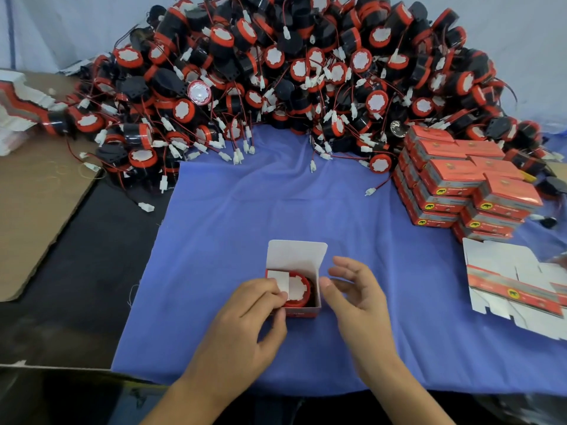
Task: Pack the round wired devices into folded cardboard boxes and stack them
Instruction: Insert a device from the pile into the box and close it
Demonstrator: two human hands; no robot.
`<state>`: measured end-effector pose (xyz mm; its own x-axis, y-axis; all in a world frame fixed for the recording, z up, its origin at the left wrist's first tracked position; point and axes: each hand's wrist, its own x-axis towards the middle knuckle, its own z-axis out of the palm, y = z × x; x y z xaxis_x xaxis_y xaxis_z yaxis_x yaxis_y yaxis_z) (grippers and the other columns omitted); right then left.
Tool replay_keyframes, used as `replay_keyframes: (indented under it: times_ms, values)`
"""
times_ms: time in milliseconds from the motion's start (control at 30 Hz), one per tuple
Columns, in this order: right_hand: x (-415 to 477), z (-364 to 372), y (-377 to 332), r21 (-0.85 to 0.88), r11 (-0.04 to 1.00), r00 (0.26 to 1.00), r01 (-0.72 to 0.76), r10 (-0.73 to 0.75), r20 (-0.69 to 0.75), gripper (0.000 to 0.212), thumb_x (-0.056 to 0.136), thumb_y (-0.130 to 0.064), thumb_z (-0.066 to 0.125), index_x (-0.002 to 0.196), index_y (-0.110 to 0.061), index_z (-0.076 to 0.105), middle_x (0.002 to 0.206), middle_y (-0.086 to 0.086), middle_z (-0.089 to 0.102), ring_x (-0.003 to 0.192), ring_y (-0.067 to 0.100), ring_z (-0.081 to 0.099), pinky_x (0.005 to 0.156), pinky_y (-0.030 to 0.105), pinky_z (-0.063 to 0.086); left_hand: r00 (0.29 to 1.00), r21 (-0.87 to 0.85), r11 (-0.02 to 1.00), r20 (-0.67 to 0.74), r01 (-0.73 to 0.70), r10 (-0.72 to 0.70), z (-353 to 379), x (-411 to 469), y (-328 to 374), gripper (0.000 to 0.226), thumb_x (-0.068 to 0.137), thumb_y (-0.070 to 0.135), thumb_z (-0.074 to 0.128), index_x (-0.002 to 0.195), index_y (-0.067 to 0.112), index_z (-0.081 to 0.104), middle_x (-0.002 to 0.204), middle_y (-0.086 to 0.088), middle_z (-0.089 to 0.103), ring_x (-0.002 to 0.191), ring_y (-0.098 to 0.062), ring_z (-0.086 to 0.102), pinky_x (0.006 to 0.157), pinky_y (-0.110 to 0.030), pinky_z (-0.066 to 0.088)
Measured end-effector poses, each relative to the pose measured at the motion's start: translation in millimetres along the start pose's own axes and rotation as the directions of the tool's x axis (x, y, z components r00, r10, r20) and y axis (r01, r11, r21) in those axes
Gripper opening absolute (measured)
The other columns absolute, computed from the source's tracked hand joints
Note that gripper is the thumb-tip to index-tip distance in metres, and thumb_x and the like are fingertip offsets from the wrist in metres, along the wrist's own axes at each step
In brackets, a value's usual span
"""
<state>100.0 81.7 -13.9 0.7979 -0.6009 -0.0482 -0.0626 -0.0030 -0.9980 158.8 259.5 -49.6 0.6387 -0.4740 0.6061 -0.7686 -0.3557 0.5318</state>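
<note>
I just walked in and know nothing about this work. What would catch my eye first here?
First, the huge heap of round devices, red and black with tangled wires, piled across the back. Next, the stack of closed red boxes at the right. In the middle of the blue cloth, the left hand holds an open box with one device inside, and the right hand hovers open beside it.

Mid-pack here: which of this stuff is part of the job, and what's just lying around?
In the job: open box, device inside, left hand holding it, right hand beside it; device pile; packed-box stack; flat box blanks.
Lying about: brown cardboard sheet, rubber bands on it.
</note>
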Motion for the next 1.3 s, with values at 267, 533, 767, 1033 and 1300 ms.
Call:
replay_keyframes:
  times_ms: [267,533,767,1033,1300]
  values:
    - [13,2,7,-0.059,0.993,0.966,0.104,-0.087,0.245,0.048,0.097,0.001,0.063,0.128,-0.035,0.065,0.115,-0.007,0.072,0.099,0.012,0.069,0.08,0.027,0.059,0.994,-0.078,0.992,0.052,0.1,-0.096,-7,5,2,0.022,0.099,0.02,0.053,0.111,0.02,0.072,0.12,0.015,0.06,0.119,0.0,0.057,0.104,-0.013,0.04]
    - [8,-2,25,-0.122,0.978,0.958,0.168,-0.133,0.253,0.027,0.099,-0.023,0.058,0.118,-0.038,0.07,0.089,-0.003,0.075,0.072,0.036,0.062,0.067,0.048,0.052,0.919,-0.397,0.831,0.103,0.389,-0.381,-10,9,-4,0.03,0.088,0.019,0.071,0.11,0.035,0.06,0.114,0.01,0.066,0.112,-0.013,0.067,0.095,-0.021,0.052]
    - [7,-4,26,-0.096,0.972,0.942,0.216,-0.181,0.284,0.041,0.091,-0.01,0.052,0.107,-0.04,0.075,0.133,-0.014,0.067,0.119,0.013,0.066,0.092,0.037,0.057,0.924,-0.447,0.809,0.199,0.381,-0.326,-10,9,-9,0.047,0.096,0.021,0.069,0.138,0.038,0.053,0.144,0.025,0.05,0.133,-0.006,0.054,0.105,-0.024,0.048]
    - [4,-11,26,-0.164,0.927,0.867,0.338,-0.239,0.437,0.043,0.084,-0.016,0.056,0.124,-0.028,0.065,0.15,-0.026,0.049,0.136,0.008,0.053,0.104,0.025,0.048,0.927,-0.193,0.948,0.328,0.254,-0.181,-25,1,-18,0.038,0.094,0.048,0.064,0.13,0.037,0.068,0.154,0.022,0.042,0.146,-0.008,0.038,0.115,-0.016,0.03]
    - [4,-9,31,-0.237,0.83,0.809,0.505,-0.36,0.464,0.054,0.097,-0.01,0.061,0.144,-0.035,0.055,0.155,-0.02,0.046,0.146,0.011,0.042,0.114,0.039,0.045,0.935,-0.15,0.944,0.248,0.294,-0.252,-24,4,-15,0.03,0.099,0.039,0.064,0.128,0.045,0.067,0.149,0.024,0.049,0.14,-0.001,0.045,0.113,-0.015,0.034]
